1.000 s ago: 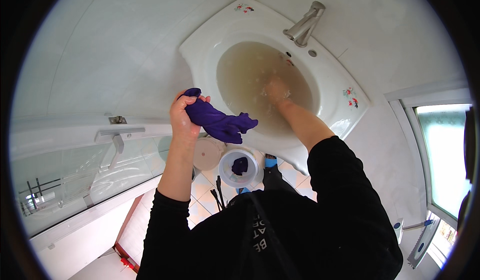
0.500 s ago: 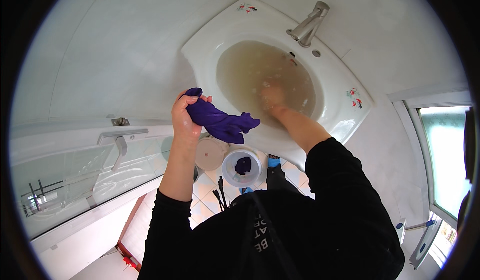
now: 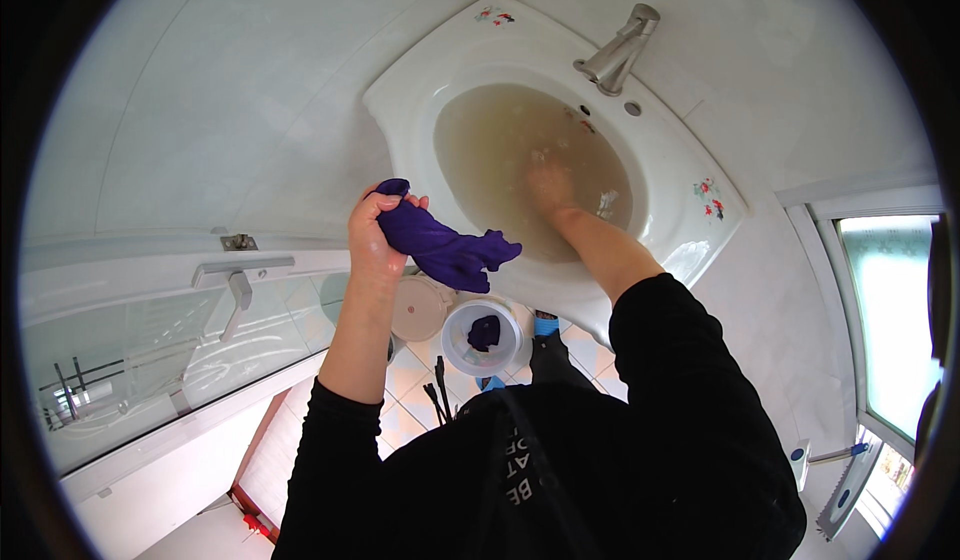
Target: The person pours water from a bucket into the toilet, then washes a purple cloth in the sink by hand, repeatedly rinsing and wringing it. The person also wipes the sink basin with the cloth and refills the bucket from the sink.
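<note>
A twisted, damp-looking purple cloth (image 3: 445, 250) is gripped in my left hand (image 3: 375, 228), just off the left front edge of the white washbasin (image 3: 400, 100). Its loose end hangs to the right, over the basin's front rim. Murky brownish water (image 3: 480, 150) fills the bowl. My right hand (image 3: 550, 188) is under that water near the middle of the bowl. Its fingers are blurred by the cloudy water, and whether they hold anything is hidden.
A metal faucet (image 3: 615, 55) stands at the basin's back right. Below the basin, a white bucket (image 3: 457, 358) holds a dark purple cloth (image 3: 484, 333), beside a beige round lid (image 3: 420, 308). A glass door (image 3: 250, 330) lies at left, a window (image 3: 890, 310) at right.
My right hand has shifted slightly within the water. My left hand keeps hold of the purple cloth, almost unmoved.
</note>
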Demonstrator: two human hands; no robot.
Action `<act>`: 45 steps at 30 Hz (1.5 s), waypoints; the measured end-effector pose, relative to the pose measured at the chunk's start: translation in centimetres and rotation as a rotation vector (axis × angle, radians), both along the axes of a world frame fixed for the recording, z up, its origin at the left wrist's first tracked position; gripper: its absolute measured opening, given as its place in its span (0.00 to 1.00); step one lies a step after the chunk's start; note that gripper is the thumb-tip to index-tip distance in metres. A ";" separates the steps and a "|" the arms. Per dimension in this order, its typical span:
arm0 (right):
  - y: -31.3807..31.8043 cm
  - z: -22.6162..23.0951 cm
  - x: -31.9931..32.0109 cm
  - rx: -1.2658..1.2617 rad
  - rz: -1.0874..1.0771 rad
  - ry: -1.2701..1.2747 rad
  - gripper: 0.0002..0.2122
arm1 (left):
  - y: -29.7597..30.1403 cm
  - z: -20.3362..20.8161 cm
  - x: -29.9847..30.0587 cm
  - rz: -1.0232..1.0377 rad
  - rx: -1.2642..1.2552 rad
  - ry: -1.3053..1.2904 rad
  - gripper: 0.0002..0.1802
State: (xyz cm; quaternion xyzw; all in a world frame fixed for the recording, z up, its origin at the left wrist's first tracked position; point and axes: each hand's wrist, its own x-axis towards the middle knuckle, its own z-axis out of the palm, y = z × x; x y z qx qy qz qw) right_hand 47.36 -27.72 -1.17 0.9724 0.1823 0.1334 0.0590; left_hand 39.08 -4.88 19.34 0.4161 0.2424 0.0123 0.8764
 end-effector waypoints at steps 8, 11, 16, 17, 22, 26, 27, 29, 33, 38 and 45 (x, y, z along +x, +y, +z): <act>0.0 1.2 0.8 0.031 -0.039 0.267 0.08 | -0.8 0.1 0.1 -0.024 -0.025 -0.003 0.13; 0.4 0.9 1.1 0.070 -0.060 0.290 0.08 | -1.3 0.3 0.2 -0.028 -0.035 0.017 0.13; 0.8 2.7 0.5 0.137 -0.080 0.408 0.07 | -1.1 -0.1 0.4 -0.021 -0.033 0.048 0.11; 0.9 3.1 0.3 0.113 -0.098 0.394 0.07 | -1.1 -0.5 0.7 -0.022 -0.041 0.072 0.11; 0.6 3.1 1.0 0.062 -0.096 0.448 0.06 | -0.4 -4.1 1.9 0.025 -0.024 0.099 0.11; 0.1 1.9 1.4 0.053 -0.055 0.402 0.06 | -1.4 -5.8 2.4 0.119 0.223 0.008 0.13; 0.0 1.9 1.6 0.059 -0.058 0.429 0.06 | -1.7 -6.1 2.4 0.150 0.270 -0.012 0.13; 0.0 1.7 1.6 0.086 -0.074 0.357 0.05 | -1.6 -7.2 2.2 0.105 0.420 -0.107 0.12; 0.4 0.0 0.7 0.071 -0.116 0.060 0.05 | -1.2 -8.9 2.2 0.062 0.670 -0.236 0.07; 0.7 1.2 0.3 0.066 -0.130 0.293 0.06 | -1.4 -9.5 1.7 0.098 0.705 -0.302 0.05; -0.7 0.9 1.0 0.020 -0.033 0.330 0.06 | -1.7 -9.4 1.7 0.084 0.699 -0.276 0.07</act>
